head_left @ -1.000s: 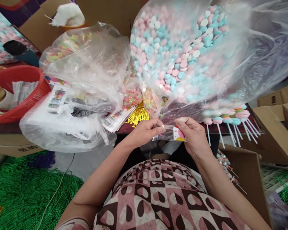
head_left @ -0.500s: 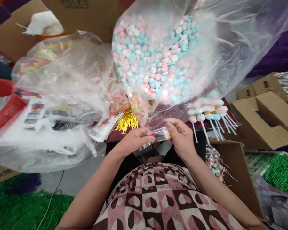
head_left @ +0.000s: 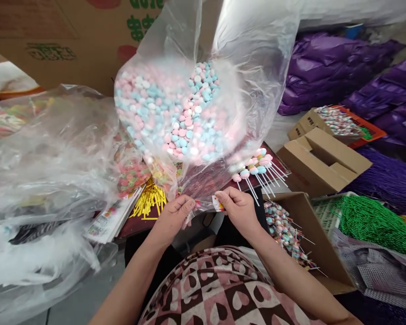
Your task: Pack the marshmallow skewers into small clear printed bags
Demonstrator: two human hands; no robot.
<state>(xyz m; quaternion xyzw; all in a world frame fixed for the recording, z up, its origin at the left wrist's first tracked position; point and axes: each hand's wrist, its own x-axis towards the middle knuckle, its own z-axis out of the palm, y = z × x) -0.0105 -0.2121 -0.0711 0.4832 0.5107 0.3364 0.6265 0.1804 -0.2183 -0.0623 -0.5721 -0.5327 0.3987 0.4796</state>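
Note:
Low over the table's near edge, a small clear plastic bag (head_left: 207, 206) with a white printed end stretches between my two hands. My left hand (head_left: 176, 216) pinches one end of it between thumb and fingers. The printed end is gripped by my right hand (head_left: 238, 210), thumb on top. Whether anything lies inside the bag cannot be made out. Just beyond my right hand, candy sticks (head_left: 257, 169) with pink, white and blue sweets lie with their white sticks toward me. A large clear bag of pastel candies (head_left: 186, 122) stands behind both hands.
Left of my hands are gold twist ties (head_left: 150, 198), a stack of printed bags (head_left: 117, 216) and plastic sacks of gummies (head_left: 54, 149). An open carton (head_left: 328, 248) of wrapped candy sticks stands low right, with another carton (head_left: 325, 158) beyond. Purple sacks (head_left: 331, 67) are piled behind.
The view has swung to the right, showing more cartons and purple sacks. My hands have drawn a little further apart, with the small clear bag still held between them.

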